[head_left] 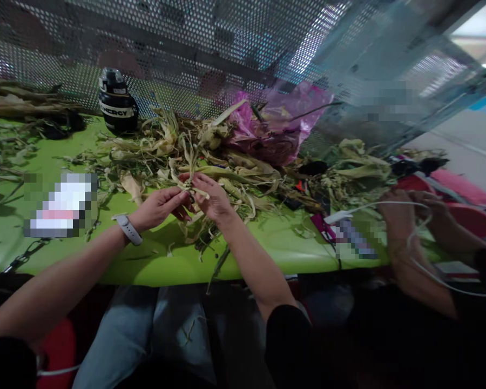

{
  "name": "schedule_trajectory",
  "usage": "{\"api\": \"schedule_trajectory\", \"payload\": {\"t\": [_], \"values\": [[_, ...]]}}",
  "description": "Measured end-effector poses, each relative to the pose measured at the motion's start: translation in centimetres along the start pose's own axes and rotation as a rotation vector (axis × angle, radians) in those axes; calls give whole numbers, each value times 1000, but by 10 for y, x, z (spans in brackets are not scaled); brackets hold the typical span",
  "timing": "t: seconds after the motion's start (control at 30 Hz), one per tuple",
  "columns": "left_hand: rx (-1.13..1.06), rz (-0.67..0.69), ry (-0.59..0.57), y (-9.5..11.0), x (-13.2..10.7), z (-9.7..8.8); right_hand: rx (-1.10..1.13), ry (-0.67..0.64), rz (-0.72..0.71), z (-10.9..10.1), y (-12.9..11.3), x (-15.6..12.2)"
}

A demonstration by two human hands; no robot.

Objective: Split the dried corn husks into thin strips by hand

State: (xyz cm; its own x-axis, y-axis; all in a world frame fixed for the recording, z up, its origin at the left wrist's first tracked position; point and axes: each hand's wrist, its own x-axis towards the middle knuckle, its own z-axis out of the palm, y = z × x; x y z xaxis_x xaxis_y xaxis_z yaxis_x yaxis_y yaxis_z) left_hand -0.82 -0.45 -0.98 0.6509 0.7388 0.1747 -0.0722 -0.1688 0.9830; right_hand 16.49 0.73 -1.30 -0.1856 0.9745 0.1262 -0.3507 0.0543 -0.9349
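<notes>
My left hand (pixel 160 206), with a grey watch (pixel 128 228) on the wrist, and my right hand (pixel 211 196) meet over the green table (pixel 267 237). Both pinch a strip of dried corn husk (pixel 190 186) between their fingertips. A heap of dried husks and leaves (pixel 210 151) lies just behind the hands, and some loose strips hang below them over the table's front edge.
A black bottle (pixel 117 102) stands at the back left before a perforated metal screen (pixel 186 48). A pink plastic bag (pixel 275 127) sits behind the heap. At the right, another person's hands (pixel 400 216) hold a white cable. More dry stalks (pixel 16 100) lie far left.
</notes>
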Motion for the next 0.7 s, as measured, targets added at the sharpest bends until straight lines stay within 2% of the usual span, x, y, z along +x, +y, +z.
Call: {"api": "schedule_trajectory", "payload": {"t": [0.1, 0.27, 0.37, 0.47, 0.6, 0.7], "values": [[-51, -53, 21, 0, 0, -2, 31, 6, -28, 3, 1, -2], [-149, -159, 54, 3, 1, -4, -227, 120, -270, 1, 3, -1], [-181, -166, 55, 3, 2, -4, -222, 150, -247, 1, 5, 0], [-194, -128, 67, 1, 2, -4, -160, 122, -191, 3, 4, 0], [-183, -115, 114, -1, 2, -5, -240, 91, -108, 3, 3, 0], [-174, -106, 86, -2, 2, -7, -292, 119, -109, 1, 4, 1]]}}
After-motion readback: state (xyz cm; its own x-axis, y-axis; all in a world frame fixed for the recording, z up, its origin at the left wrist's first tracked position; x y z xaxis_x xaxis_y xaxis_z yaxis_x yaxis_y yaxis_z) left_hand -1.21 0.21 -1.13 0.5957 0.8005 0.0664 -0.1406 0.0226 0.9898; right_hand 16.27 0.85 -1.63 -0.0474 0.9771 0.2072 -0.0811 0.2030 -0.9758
